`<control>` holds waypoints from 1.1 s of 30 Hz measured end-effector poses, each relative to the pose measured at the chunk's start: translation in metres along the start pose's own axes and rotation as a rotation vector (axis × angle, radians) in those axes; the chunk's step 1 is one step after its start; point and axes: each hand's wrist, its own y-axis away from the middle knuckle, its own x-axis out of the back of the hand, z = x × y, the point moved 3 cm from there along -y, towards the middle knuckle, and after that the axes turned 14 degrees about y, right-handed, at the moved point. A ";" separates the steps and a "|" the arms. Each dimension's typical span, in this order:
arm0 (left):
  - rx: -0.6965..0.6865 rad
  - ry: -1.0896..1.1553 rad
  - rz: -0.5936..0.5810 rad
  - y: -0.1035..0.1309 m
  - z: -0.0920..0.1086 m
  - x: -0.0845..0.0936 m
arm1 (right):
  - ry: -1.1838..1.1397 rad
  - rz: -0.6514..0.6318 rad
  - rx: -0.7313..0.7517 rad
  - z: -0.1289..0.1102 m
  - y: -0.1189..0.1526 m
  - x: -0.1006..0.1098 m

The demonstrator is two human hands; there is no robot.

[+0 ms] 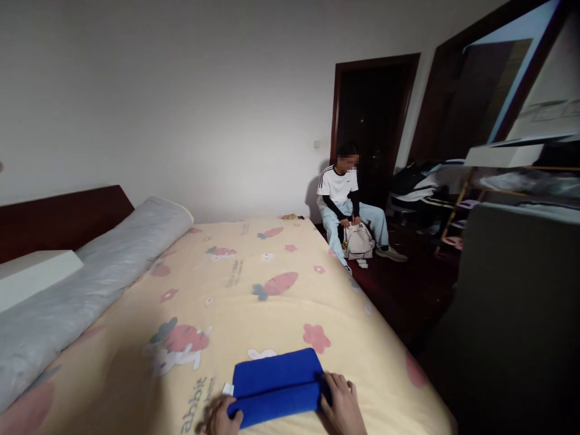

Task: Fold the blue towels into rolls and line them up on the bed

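A blue cloth (276,377), folded into a flat rectangle with a fold line across it, lies on the patterned yellow bedsheet (244,320). A small white tag shows at its left edge. At the cloth's lower left corner, my left hand (223,418) has its fingers curled onto the fabric. My right hand (342,403) grips the right end, its thumb at the near edge and its fingertips partly bent around the side.
A long grey roll (104,272) and a white box (40,275) lie along the bed's left side. Beyond the bed's far right corner a person (339,187) sits holding a pale bag (359,241). A dark panel (521,314) stands at right, near cluttered shelves (521,181).
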 end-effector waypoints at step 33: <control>-0.670 0.160 -0.074 0.028 0.084 -0.079 | -0.127 -0.011 0.271 -0.098 -0.012 -0.011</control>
